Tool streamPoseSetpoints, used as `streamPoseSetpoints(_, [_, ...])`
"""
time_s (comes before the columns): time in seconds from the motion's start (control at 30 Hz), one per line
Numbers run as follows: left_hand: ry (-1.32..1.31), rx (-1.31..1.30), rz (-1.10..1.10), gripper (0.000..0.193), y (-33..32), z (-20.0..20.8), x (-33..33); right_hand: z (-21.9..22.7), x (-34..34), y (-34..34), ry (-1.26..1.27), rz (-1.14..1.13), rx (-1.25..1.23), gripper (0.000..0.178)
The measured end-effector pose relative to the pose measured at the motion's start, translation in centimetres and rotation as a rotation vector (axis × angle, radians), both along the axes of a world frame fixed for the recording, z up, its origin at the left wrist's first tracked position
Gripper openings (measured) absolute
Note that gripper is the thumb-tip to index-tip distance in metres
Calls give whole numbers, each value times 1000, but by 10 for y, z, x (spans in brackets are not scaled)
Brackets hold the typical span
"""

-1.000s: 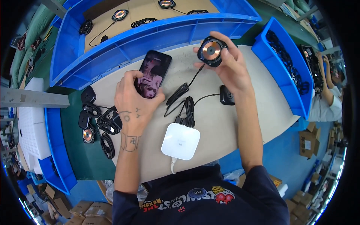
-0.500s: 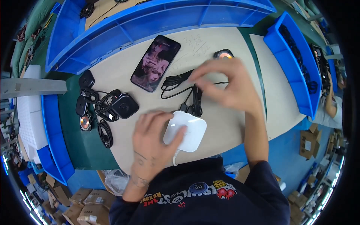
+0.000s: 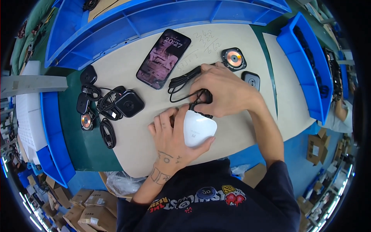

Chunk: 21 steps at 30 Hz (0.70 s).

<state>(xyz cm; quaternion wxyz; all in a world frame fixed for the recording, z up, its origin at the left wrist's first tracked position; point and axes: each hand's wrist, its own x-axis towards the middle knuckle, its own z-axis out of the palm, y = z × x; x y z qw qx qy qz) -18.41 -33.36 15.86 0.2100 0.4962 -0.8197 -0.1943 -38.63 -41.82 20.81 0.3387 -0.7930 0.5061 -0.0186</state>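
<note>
My left hand [image 3: 170, 133] is wrapped round a white rounded-square device [image 3: 199, 131], its thumb along the lower edge. At the far edge of that device, my right hand [image 3: 228, 91] is closed on a bundled black cable [image 3: 206, 96]. A plug at the device's far edge is partly hidden by my fingers. More loops of black cable [image 3: 181, 80] lie just left of my right hand. Beyond it sits a round copper coil in a black frame [image 3: 234, 59], with a small black rounded case [image 3: 252, 79] to the right of my wrist.
A lit phone [image 3: 164, 58] lies on the beige mat. On the left are a black square puck [image 3: 129, 103], several coiled cables [image 3: 108, 133] and another coil [image 3: 86, 121]. Blue bins stand along the back [image 3: 131, 29] and right [image 3: 305, 73]. Cardboard boxes [image 3: 96, 216] are below left.
My right hand has come down and left onto the cable, uncovering the coil and small black case. My left hand has closed round the white device and shifted right. The phone screen is brighter.
</note>
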Motion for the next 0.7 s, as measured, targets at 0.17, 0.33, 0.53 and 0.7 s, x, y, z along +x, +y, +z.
streamPoseSetpoints(0.17, [56,8,17,92,2,-4,0,4,4,-12,65,99,82,12])
streamPoseSetpoints(0.33, [116,2,-6,89,2,-9,2,1,0,-23,-31,57,186,10])
streamPoseSetpoints(0.53, [182,-5,9,86,0,-7,1,3,-15,-32,-235,-103,228,9])
streamPoseSetpoints(0.7, [149,-9,18,85,1,-6,3,39,-56,-54,-742,-115,-136,12])
